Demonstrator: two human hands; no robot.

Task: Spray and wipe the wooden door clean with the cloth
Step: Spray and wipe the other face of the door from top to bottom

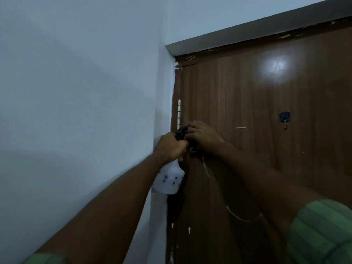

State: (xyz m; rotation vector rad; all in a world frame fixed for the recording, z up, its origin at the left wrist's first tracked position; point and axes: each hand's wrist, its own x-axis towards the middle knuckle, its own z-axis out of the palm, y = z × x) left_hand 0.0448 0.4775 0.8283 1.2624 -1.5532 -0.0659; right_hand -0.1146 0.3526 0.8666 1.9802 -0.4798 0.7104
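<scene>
A brown wooden door (257, 115) fills the right half of the view, marked with pale scuffs and a bright light glare near its top. My left hand (169, 147) grips the neck of a white spray bottle (169, 180) with small blue prints, held up against the door's hinge edge. My right hand (202, 135) is at the bottle's black spray head (181, 131), its fingers curled over the nozzle. No cloth is in view.
A pale blue-white wall (80, 111) takes up the left half. The grey door frame (247, 29) runs along the top. A white hinge (179, 113) sits above my hands. A small dark hook (284, 117) is fixed on the door to the right.
</scene>
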